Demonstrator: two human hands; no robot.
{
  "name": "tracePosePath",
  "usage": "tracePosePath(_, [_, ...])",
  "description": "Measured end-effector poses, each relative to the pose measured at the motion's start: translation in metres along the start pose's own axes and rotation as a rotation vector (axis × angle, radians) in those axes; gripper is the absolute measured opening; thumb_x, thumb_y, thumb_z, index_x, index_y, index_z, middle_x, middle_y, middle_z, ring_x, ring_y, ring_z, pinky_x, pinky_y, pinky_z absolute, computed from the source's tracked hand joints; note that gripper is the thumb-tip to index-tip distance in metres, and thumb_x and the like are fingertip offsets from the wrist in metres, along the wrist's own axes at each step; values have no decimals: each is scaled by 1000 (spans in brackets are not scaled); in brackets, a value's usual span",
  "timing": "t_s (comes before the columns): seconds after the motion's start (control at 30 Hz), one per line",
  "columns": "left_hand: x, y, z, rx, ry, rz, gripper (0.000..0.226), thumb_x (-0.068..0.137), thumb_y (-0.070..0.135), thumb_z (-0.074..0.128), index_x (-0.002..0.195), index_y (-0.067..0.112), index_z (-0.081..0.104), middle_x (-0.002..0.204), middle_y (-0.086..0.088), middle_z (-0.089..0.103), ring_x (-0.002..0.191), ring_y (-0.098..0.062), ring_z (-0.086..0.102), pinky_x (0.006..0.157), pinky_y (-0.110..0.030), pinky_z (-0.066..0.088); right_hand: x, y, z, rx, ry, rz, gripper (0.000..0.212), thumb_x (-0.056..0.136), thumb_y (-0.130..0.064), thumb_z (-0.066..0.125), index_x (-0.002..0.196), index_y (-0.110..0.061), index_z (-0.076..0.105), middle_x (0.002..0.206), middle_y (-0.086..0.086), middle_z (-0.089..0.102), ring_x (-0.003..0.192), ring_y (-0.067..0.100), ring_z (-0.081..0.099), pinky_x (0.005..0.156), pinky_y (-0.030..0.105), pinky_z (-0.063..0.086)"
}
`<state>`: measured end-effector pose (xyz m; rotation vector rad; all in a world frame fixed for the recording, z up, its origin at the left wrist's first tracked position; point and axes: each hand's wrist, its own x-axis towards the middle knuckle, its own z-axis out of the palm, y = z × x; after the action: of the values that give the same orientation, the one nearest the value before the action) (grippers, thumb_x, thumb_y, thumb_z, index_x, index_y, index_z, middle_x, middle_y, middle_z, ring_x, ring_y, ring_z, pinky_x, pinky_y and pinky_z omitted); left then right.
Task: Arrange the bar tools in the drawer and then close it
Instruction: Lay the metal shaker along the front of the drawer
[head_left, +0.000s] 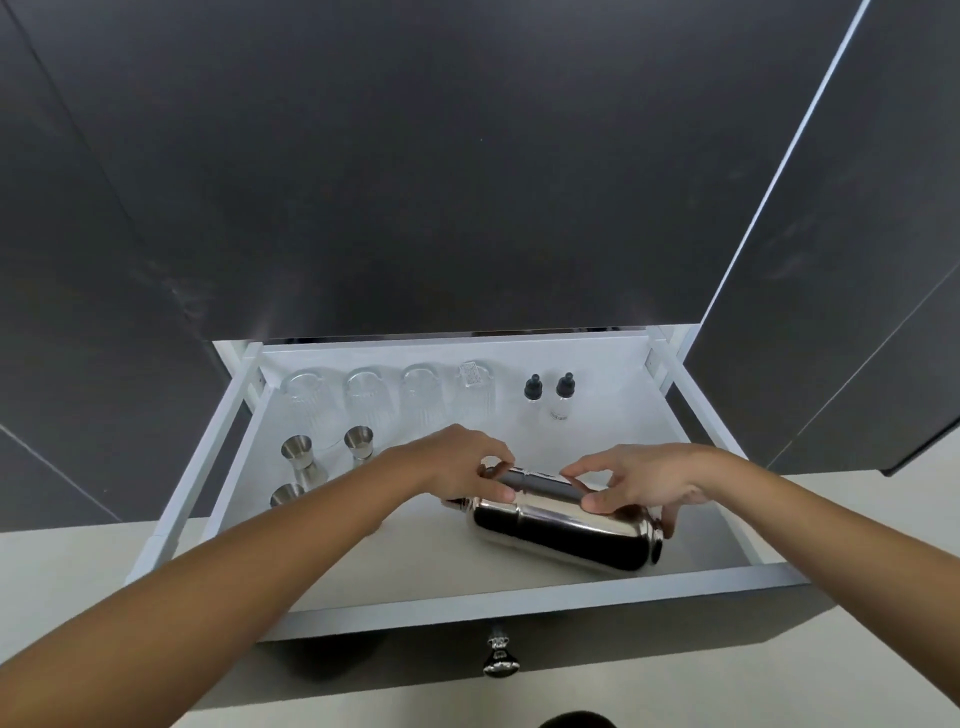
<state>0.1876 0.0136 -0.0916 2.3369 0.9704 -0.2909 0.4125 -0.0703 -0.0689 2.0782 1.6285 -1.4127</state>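
Note:
A white drawer (519, 603) stands pulled out below me. Two shiny steel cocktail shakers lie on their sides in its front right part. The nearer shaker (566, 535) rests on the drawer floor. The farther shaker (540, 480) lies just behind it, and both hands pinch it: my left hand (457, 462) at its left end, my right hand (639, 480) at its right end. Several ribbed glasses (363, 397) stand upside down along the back. Three steel jiggers (298, 457) stand at the left. Two small dropper bottles (550, 392) stand at the back right.
A crystal-like knob (500, 657) sticks out of the drawer front. Dark cabinet panels (467, 182) rise behind the drawer. Pale floor (104, 545) shows on both sides. The drawer floor in front of the shakers is bare.

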Motion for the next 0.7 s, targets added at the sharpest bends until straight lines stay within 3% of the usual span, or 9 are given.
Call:
tracePosePath(0.07, [-9,-5,-3,-43,-41,-12,46,83,47,69,121,23,60,110,-3,61,97,-15,52,87,-29,43,2,-5,2,-26,-25,-24,57,90,-37,62,142,-42,38,123,-3,42,116,31,50,88,51,56])
tracePosePath(0.17, [-23,-13,-7,-71,-99,-20,42,79,45,74,112,22,64,123,1,63,99,-11,55,81,-23,43,7,-17,9,-46,-76,-54,61,85,-41,67,139,-46,41,138,9,49,115,29,53,88,51,57])
tracePosePath(0.23, [-32,-20,-10,-68,-133,-35,39,77,43,77,107,19,67,121,4,65,97,-7,56,79,-20,42,12,-27,16,-69,-95,-96,60,84,-42,68,138,-46,43,142,12,47,121,29,51,92,45,54])
tracePosePath(0.33, [-47,-30,-14,-47,-166,-66,35,74,41,80,100,19,69,116,5,69,104,-11,60,88,-26,44,18,-43,28,-118,-98,-168,57,83,-44,68,136,-46,46,143,9,48,123,23,49,101,38,45])
tracePosePath(0.47, [-69,-43,-18,-33,-204,-95,43,74,34,82,109,12,69,114,1,71,84,-5,62,72,-21,47,25,-64,43,-166,-107,-212,56,80,-51,70,132,-49,49,133,4,54,121,22,52,103,39,45])
tracePosePath(0.6, [-90,-58,-19,-54,-237,-150,50,71,30,84,116,13,68,115,-2,73,104,-17,67,94,-35,54,22,-90,57,-220,-100,-268,54,85,-45,67,135,-43,49,127,1,57,117,19,52,100,34,41])
tracePosePath(0.7, [-103,-69,-20,-13,-252,-178,52,72,32,84,118,16,67,119,2,71,104,-16,65,79,-23,52,21,-107,66,-228,-119,-292,52,86,-42,66,135,-39,51,117,-2,59,114,19,55,98,35,43])
